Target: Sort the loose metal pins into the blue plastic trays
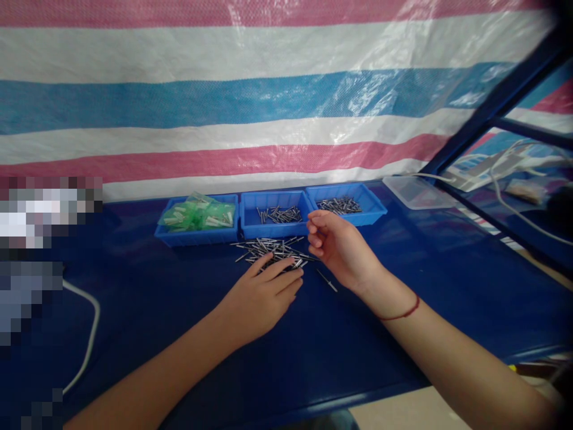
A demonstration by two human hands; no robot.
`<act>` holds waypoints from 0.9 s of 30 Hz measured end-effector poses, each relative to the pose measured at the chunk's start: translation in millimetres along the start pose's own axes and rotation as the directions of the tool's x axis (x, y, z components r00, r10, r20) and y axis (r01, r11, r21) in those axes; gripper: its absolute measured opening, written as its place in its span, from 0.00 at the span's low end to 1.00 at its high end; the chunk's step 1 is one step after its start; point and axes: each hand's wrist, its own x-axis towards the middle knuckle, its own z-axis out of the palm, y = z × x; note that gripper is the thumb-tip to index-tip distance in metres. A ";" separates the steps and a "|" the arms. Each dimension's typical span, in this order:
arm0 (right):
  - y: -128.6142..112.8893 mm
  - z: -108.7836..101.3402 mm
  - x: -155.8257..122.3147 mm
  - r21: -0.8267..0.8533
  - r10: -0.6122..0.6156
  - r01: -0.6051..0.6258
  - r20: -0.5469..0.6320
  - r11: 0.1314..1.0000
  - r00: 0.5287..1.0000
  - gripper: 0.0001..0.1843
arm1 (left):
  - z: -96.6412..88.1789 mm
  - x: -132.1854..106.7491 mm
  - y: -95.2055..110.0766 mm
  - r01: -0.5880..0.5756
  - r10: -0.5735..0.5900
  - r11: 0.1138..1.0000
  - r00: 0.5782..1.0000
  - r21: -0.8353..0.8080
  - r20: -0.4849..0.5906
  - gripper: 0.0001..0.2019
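A loose pile of small metal pins (268, 246) lies on the blue table (447, 286). My left hand (262, 295) rests at the pile's near edge, fingers stretched flat on the pins. Just right of the pile hovers my right hand (338, 246), fingers curled inward, a red string round its wrist. Whether it holds anything is hidden. A single pin (327, 280) lies between the two hands. Behind the pile stand three blue trays: the left tray (166, 236) holds green-bagged parts, while the middle tray (245, 230) and the right tray (375, 210) hold more pins.
A striped plastic tarp (268, 107) hangs right behind the trays. A clear plastic container (418, 192) sits at the back right beside a dark blue frame post (487, 107). A white cable (92, 334) curves across the table at left.
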 end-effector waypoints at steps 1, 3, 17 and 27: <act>-0.1 0.3 -0.1 -0.005 0.005 -0.005 0.002 1.000 1.000 0.10 | -0.9 0.1 -3.0 -0.008 0.009 1.000 1.000 0.030 -0.015 0.13; -0.4 1.4 -0.9 -0.008 0.014 -0.014 0.008 1.000 1.000 0.10 | -3.6 0.5 -7.2 0.000 0.002 0.996 1.000 0.090 -0.026 0.10; 3.2 5.3 -5.5 -0.115 0.044 -0.031 0.109 0.993 0.993 0.07 | -12.5 -2.3 -14.2 0.177 -0.188 0.959 0.982 0.220 0.032 0.11; 15.0 4.9 -12.5 -0.767 -0.164 0.561 0.538 0.311 0.827 0.05 | -6.2 -5.7 -24.6 0.327 -0.317 0.943 0.940 0.064 -0.129 0.13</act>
